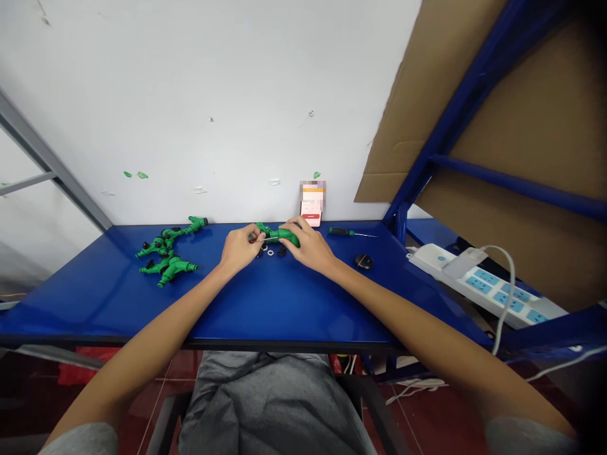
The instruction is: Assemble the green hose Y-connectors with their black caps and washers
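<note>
Both my hands meet over the middle of the blue table (265, 303). A green plastic hose connector (282, 236) is held between them. My right hand (307, 245) wraps over its thick body, and my left hand (241, 248) pinches its other end, where a thin pale sliver shows. Just below my fingers lie small black fittings and pale washers (270, 251). To the left sits a heap of green Y-shaped hose connectors with black parts (167, 256), apart from both hands. Part of the held connector is hidden by my fingers.
A green-handled screwdriver (340, 232) and a black computer mouse (363, 261) lie right of my hands. A blurred card (312, 203) leans on the white wall (190, 114). A white power strip (478, 284) with blue sockets sits at right beneath a blue metal shelf frame (478, 107).
</note>
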`<action>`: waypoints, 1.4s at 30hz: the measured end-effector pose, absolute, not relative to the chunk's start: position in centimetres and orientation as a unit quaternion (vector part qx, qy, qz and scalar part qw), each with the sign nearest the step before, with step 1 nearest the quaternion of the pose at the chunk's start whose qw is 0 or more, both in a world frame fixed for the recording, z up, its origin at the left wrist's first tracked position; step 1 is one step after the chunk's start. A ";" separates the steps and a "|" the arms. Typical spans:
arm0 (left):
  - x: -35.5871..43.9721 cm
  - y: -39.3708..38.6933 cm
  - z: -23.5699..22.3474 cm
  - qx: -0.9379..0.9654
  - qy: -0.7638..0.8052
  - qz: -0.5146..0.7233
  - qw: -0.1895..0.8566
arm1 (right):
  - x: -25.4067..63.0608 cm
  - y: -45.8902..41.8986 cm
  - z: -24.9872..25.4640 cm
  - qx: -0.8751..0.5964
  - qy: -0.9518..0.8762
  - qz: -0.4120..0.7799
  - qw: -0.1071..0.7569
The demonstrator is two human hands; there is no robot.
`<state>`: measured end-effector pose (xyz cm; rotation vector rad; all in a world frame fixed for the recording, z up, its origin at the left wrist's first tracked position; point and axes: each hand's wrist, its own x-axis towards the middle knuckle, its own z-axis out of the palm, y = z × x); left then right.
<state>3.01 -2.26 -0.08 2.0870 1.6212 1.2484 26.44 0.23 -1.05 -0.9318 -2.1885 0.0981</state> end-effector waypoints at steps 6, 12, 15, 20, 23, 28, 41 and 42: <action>2.1 -1.4 -0.1 0.710 0.550 0.413 0.150 | 26.4 2.2 -1.5 -0.350 -0.731 0.380 0.445; 3.6 -3.0 0.6 0.723 0.452 0.437 0.286 | 26.3 1.7 -1.3 -0.308 -0.622 0.533 0.484; 4.6 -3.5 -0.1 0.733 0.449 0.423 0.287 | 25.9 1.3 -1.4 -0.324 -0.609 0.512 0.512; 5.0 -3.3 -0.9 0.723 0.466 0.439 0.260 | 25.6 1.2 -1.1 -0.325 -0.617 0.495 0.519; 4.6 -2.9 -0.7 0.705 0.478 0.457 0.259 | 25.7 1.3 -0.8 -0.303 -0.644 0.507 0.486; 4.1 -2.3 -0.6 0.674 0.449 0.486 0.327 | 25.4 1.4 -1.2 -0.302 -0.654 0.504 0.476; 4.4 -2.1 -0.8 0.598 0.446 0.510 0.428 | 25.1 0.3 -1.7 -0.335 -0.729 0.316 0.506; 4.3 -2.1 -0.8 0.602 0.444 0.509 0.426 | 25.1 0.3 -1.7 -0.336 -0.734 0.301 0.507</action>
